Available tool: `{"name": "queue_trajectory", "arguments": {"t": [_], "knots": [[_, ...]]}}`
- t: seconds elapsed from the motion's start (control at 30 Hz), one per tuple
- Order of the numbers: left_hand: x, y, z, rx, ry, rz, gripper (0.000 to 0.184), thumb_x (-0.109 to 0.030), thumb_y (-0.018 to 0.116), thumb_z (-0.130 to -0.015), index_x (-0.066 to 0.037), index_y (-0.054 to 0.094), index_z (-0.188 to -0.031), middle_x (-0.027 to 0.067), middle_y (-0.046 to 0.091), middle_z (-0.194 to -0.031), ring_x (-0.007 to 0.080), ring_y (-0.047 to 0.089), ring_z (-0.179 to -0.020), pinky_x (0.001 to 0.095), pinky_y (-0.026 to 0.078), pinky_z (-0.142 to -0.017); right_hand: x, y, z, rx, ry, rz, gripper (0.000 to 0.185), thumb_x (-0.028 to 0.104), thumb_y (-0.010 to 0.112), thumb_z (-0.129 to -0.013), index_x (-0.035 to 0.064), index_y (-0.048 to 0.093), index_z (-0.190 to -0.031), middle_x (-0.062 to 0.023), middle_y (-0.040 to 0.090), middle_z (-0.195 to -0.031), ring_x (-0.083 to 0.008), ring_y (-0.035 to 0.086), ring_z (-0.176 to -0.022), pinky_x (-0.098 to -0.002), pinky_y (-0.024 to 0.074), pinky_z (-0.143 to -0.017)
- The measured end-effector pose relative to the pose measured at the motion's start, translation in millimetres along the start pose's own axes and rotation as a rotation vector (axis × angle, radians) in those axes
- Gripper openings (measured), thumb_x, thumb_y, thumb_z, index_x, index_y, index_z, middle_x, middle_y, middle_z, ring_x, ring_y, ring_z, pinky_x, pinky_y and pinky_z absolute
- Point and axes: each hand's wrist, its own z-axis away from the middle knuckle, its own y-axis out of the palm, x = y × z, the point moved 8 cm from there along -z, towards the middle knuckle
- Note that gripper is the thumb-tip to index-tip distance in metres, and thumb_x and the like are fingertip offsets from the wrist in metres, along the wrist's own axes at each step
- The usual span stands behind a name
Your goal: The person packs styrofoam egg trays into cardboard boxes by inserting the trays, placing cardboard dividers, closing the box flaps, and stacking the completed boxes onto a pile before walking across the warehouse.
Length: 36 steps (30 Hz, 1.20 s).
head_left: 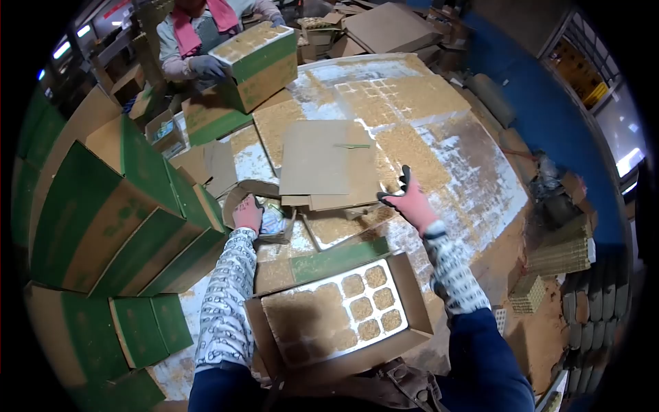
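Note:
My left hand (248, 214), in a pink glove with dark fingertips, reaches into a small open cardboard box (276, 237) holding pale, colourful packets. Its fingers are mostly hidden. My right hand (414, 203), gloved alike, hovers beside the flat cardboard sheets (322, 161), its thumb and forefinger spread and nothing between them. Close to my body stands an open carton (420, 323) with a green stripe on its flap. Inside it lies a white foam tray (398, 288); its right-hand cells show separate mounds of tan, sawdust-like grains, while loose grains cover much of the left.
Stacked green-and-brown cartons (130, 199) rise at my left. Across the worktable, a gloved person (199, 41) holds another filled carton (264, 69). Grain-covered foam trays (412, 99) lie at the far right of the table (491, 161). Egg-tray-like stacks (559, 250) stand farther right.

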Motion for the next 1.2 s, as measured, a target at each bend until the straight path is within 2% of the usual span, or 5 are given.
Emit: {"name": "queue_trajectory", "arguments": {"t": [0.47, 0.6, 0.83, 1.0, 1.2], "knots": [[-99.5, -230.1, 231.2, -0.646, 0.747, 0.387, 0.032, -0.017, 0.065, -0.068, -0.005, 0.062, -0.097, 0.0129, 0.061, -0.103, 0.0312, 0.056, -0.096, 0.042, 0.043, -0.088, 15.4, -2.0, -47.4, -0.1, -0.079, 0.546, 0.049, 0.039, 0.061, -0.077, 0.0064, 0.054, -0.113, -0.02, 0.06, -0.104, -0.0351, 0.057, -0.1, -0.0412, 0.0453, -0.087], [-181.8, -157.5, 337.7, 0.02, 1.151, 0.061, 0.017, -0.021, 0.058, -0.076, -0.007, 0.057, -0.085, 0.0068, 0.056, -0.086, 0.0232, 0.055, -0.085, 0.0361, 0.043, -0.082, 104.3, -85.0, 44.8, -0.225, -0.302, 0.052, 0.049, 0.012, 0.063, -0.077, -0.0002, 0.05, -0.123, -0.0172, 0.062, -0.107, -0.0238, 0.06, -0.099, -0.031, 0.0464, -0.087], [-72.9, -193.7, 365.6, -0.266, 0.537, 0.013, 0.055, -0.022, 0.067, -0.071, 0.0, 0.049, -0.119, 0.0178, 0.05, -0.121, 0.0316, 0.05, -0.109, 0.0434, 0.036, -0.096, 139.2, 4.4, 272.6, 0.531, -1.069, 0.694, 0.036, 0.006, 0.052, -0.08, 0.0209, 0.057, -0.112, -0.0051, 0.054, -0.09, -0.0216, 0.058, -0.077, -0.031, 0.0482, -0.062], [-12.3, -122.7, 368.1, -0.219, 0.084, 1.094, 0.061, -0.003, 0.067, -0.068, 0.001, 0.043, -0.124, 0.0177, 0.048, -0.123, 0.0296, 0.049, -0.11, 0.0373, 0.039, -0.095, 46.7, 46.9, 262.2, 0.983, -0.765, 0.625, 0.039, 0.025, 0.061, -0.078, 0.017, 0.058, -0.116, -0.0077, 0.058, -0.107, -0.0272, 0.06, -0.094, -0.0372, 0.0483, -0.076], [-47.9, -115.5, 369.1, -0.191, 0.354, 0.408, 0.042, -0.005, 0.061, -0.073, -0.001, 0.053, -0.114, 0.0162, 0.049, -0.123, 0.0317, 0.045, -0.116, 0.0387, 0.035, -0.1, -10.7, -34.1, 160.2, 0.72, -0.034, 0.12, 0.052, 0.02, 0.072, -0.075, -0.0017, 0.054, -0.119, -0.0149, 0.063, -0.107, -0.0193, 0.06, -0.092, -0.0297, 0.0473, -0.082]]}}
